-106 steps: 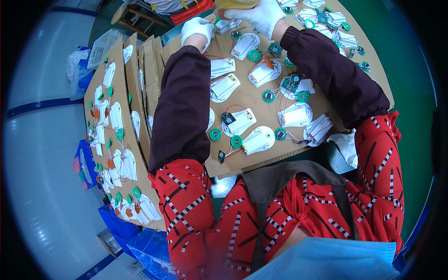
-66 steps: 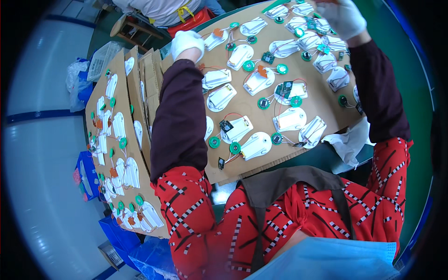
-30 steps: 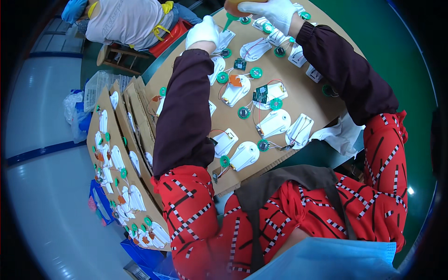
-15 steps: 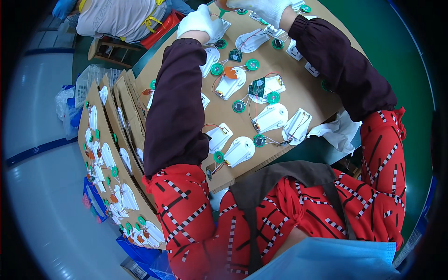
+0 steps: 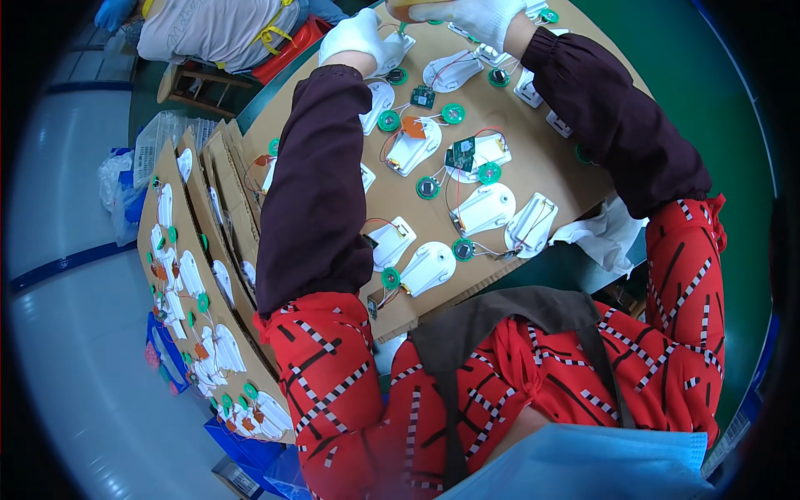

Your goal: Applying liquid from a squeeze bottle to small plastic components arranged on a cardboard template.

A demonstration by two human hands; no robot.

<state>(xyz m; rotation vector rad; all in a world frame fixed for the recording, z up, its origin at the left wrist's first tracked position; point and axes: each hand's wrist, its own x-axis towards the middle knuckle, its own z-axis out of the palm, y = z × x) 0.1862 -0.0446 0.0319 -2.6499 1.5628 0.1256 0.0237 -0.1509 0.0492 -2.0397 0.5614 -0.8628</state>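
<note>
Amber bottle (image 5: 421, 11): at twelve o'clock, cut off by the upper edge, so we cannot read its whole long axis; what shows runs roughly from nine to three.
Green nozzle (image 5: 402, 28): on the bottle's lower side, pointing to about six o'clock; whether its tip touches the part below it or hangs just over it, we cannot tell.
White housing (image 5: 400, 48): below the nozzle, toward six; its long axis seems to run from about one to seven, its left side partly hidden.
Right hand (image 5: 487, 18): we have its gloved fingers wrapped around the bottle, which lies toward nine from the palm; of our two hands, this one is nearer the bottle.
Left hand (image 5: 354, 38): gloved, nearer the housing, which lies toward four from it; whether we pinch the housing or only rest beside it, we cannot tell.
Green disc (image 5: 396, 76): just beside the housing, toward six.
Cardboard sheet (image 5: 496, 108): flat under these parts, reaching toward five.
Co-worker (image 5: 217, 33): at eleven o'clock, well apart from our hands.
</note>
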